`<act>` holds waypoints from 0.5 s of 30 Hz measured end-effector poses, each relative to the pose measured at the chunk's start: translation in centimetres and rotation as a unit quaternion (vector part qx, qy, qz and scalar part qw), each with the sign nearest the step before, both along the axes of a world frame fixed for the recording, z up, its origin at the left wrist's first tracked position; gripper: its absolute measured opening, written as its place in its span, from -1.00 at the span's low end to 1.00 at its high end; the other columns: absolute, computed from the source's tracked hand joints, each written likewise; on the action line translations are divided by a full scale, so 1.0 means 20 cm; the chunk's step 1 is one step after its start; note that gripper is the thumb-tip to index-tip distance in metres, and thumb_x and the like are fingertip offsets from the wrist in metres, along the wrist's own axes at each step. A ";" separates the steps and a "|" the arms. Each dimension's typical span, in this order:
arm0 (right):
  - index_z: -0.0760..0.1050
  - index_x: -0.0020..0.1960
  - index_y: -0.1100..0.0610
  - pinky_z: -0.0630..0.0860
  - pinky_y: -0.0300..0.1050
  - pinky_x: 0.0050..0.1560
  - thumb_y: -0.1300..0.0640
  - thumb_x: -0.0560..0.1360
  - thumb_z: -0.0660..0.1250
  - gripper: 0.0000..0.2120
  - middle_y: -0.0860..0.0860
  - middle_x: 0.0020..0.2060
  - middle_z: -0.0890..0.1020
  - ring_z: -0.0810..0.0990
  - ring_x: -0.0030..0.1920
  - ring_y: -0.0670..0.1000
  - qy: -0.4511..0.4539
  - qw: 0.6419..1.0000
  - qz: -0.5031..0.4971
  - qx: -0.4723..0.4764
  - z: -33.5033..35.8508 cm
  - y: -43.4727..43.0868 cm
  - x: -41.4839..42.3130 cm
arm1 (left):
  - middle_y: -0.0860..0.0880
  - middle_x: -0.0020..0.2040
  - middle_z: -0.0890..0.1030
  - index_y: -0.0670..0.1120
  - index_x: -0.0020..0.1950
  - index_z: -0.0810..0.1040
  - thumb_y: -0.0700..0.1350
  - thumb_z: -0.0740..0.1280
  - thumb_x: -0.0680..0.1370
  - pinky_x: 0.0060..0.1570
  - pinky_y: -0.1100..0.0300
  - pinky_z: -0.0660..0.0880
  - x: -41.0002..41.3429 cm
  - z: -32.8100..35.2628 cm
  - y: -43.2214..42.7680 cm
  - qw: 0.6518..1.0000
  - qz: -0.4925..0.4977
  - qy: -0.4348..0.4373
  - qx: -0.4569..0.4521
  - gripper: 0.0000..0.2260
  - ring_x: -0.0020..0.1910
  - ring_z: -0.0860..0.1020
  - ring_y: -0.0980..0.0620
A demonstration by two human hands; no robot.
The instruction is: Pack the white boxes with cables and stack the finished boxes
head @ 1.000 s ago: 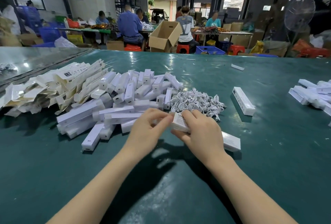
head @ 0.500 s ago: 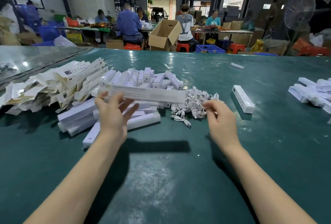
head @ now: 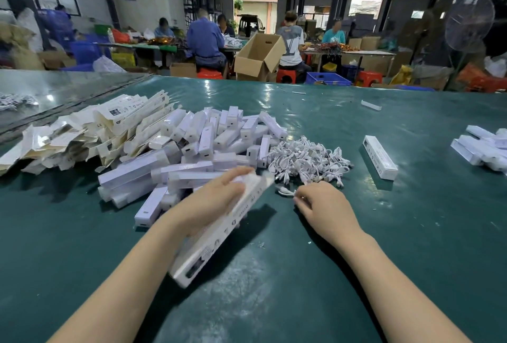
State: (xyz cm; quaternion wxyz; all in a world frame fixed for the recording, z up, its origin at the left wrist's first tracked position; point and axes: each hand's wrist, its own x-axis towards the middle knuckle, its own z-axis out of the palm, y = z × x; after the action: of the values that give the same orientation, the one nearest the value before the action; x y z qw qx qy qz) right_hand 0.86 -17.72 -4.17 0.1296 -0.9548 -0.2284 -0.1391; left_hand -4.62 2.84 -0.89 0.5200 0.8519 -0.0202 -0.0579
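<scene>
Head view: print was seen on several items, but none of it could be read. A row of dark icons and small lettering ran along the side of the long white box [head: 214,243], barcode-like labels were carried by the flattened cartons [head: 96,128] at ten o'clock, and a line of fine print ran along the single box [head: 380,156] lying at two o'clock. Compared with half a second earlier, the long white box had been brought down from a level position above the heap of white boxes [head: 192,150] and turned to a slant, its near end pointing to seven o'clock and its far end to one o'clock. The right hand [head: 326,205] had been drawn back from the heap of cables [head: 307,158] toward the body. The long white box was gripped by the left hand [head: 208,202], fingers curled over its upper half, above the green table [head: 274,287]. A cable [head: 284,191] at the near edge of the heap, at twelve o'clock, was pinched between the thumb and fingertips of the right hand. More white boxes [head: 482,150] were gathered at three o'clock.
</scene>
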 end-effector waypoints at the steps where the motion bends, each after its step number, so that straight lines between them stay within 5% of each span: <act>1: 0.53 -0.02 0.12 0.34 -0.09 -0.10 0.09 0.56 0.17 -0.82 0.01 -0.08 0.61 0.47 0.00 0.08 -0.014 1.000 -0.010 0.025 0.01 0.00 -0.01 | 0.05 0.13 0.50 0.33 0.21 0.31 -0.04 0.12 0.61 -0.17 0.40 0.38 -0.01 -0.01 0.00 0.997 -0.037 0.000 0.064 -0.72 -0.05 0.49 0.15; 3: 0.46 0.01 0.14 0.38 -0.04 -0.15 0.18 0.54 0.17 -0.88 0.07 -0.12 0.60 0.49 -0.05 0.14 -0.025 0.997 -0.031 0.061 0.01 -0.01 -0.02 | 0.01 0.14 0.52 0.43 0.17 0.25 0.08 0.16 0.58 -0.09 0.45 0.32 -0.02 -0.03 -0.01 0.992 -0.072 0.005 0.107 -0.74 -0.01 0.47 0.18; 7: 0.43 0.15 0.14 0.45 -0.02 -0.10 0.30 0.46 0.13 -0.71 0.08 -0.01 0.56 0.48 0.05 0.16 0.012 0.998 -0.061 0.032 0.00 0.01 -0.02 | 0.02 -0.22 0.38 0.48 0.10 0.26 0.13 0.21 0.54 -0.26 0.39 0.30 -0.02 -0.03 -0.03 0.985 -0.117 -0.015 0.122 -0.75 -0.34 0.33 0.18; 11: 0.52 0.08 0.08 0.43 -0.06 -0.01 0.27 0.42 0.17 -0.71 0.04 0.02 0.53 0.49 0.07 0.15 0.062 0.995 -0.060 0.041 0.01 0.02 -0.01 | -0.02 -0.24 0.34 0.38 0.20 0.31 0.08 0.24 0.55 -0.26 0.29 0.26 -0.02 -0.04 -0.07 0.978 -0.154 -0.024 0.140 -0.72 -0.31 0.31 0.11; 15: 0.39 -0.17 0.03 0.35 -0.08 -0.19 0.17 0.43 0.21 -0.95 -0.01 -0.17 0.49 0.50 -0.05 0.13 0.044 0.997 -0.045 0.039 0.03 0.02 -0.03 | 0.02 -0.29 0.31 0.28 0.35 0.27 0.07 0.23 0.55 -0.24 0.20 0.26 -0.02 -0.05 -0.10 0.969 -0.158 -0.025 0.190 -0.62 -0.33 0.31 0.10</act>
State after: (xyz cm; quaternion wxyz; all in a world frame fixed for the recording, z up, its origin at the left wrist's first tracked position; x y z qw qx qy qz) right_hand 0.35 -17.32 -3.63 0.1701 -0.9636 -0.1735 -0.1115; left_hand -5.02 0.89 -1.79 0.3318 0.9224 -0.1561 -0.1213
